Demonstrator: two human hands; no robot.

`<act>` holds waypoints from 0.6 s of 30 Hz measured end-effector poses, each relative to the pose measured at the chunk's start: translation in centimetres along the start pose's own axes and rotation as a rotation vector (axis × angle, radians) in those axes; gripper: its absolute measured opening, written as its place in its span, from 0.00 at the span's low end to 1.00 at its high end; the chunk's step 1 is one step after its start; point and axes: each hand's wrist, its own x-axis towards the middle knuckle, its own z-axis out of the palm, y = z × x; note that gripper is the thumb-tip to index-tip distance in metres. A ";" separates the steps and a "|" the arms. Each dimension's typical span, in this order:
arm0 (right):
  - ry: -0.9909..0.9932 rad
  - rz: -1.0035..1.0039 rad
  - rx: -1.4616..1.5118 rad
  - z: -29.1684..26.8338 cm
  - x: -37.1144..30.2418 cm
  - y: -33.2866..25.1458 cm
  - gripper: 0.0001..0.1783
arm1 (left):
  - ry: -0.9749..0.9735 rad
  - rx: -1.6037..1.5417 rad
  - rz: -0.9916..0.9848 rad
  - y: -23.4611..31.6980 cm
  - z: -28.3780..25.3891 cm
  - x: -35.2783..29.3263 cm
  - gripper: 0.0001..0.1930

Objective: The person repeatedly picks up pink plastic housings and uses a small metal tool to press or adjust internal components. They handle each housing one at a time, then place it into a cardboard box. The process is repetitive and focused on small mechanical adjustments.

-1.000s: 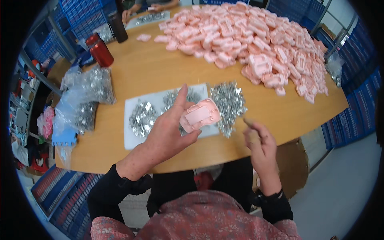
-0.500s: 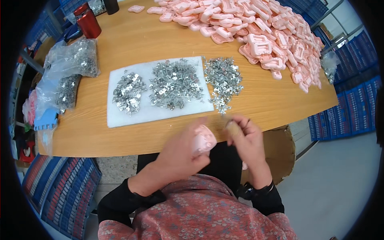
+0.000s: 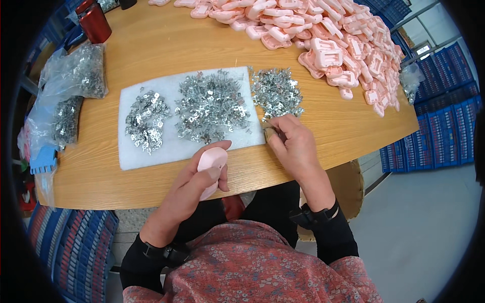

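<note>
In my left hand [image 3: 188, 188] is a pale pink plastic housing [image 3: 214, 157], gripped between thumb and fingers above the table's front edge. My right hand [image 3: 294, 146] is at the near end of the right-hand pile of small silvery metal clips [image 3: 277, 90], thumb and forefinger pressed together. Whatever lies between those fingertips is too small to make out. Beside that pile is a white foam sheet [image 3: 132, 159], bearing a smaller heap of metal clips [image 3: 146, 121] at its left and a larger heap of metal clips [image 3: 212, 106] at its right.
A big mound of pink housings [image 3: 328, 45] covers the far right of the wooden table [image 3: 151, 55]. Clear bags of metal parts [image 3: 91, 70] lie along the left side, near a red flask [image 3: 94, 22]. Below the table's right edge stands a cardboard box [image 3: 348, 189].
My right hand has moved forward to the right-hand clip pile. My left hand has shifted left and down with the pink housing, now turned. The whole view has swung slightly.
</note>
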 end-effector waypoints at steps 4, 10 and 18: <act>-0.035 0.037 -0.087 -0.7 -0.1 -0.4 0.12 | 0.024 0.021 0.028 -0.2 -0.1 0.3 0.26; -0.032 -0.161 -0.083 0.5 0.8 -2.1 0.09 | 0.048 -0.015 0.007 0.1 0.0 0.3 0.25; -0.262 0.120 0.445 0.2 0.7 -1.0 0.07 | 0.108 -0.121 -0.044 0.4 0.5 1.0 0.24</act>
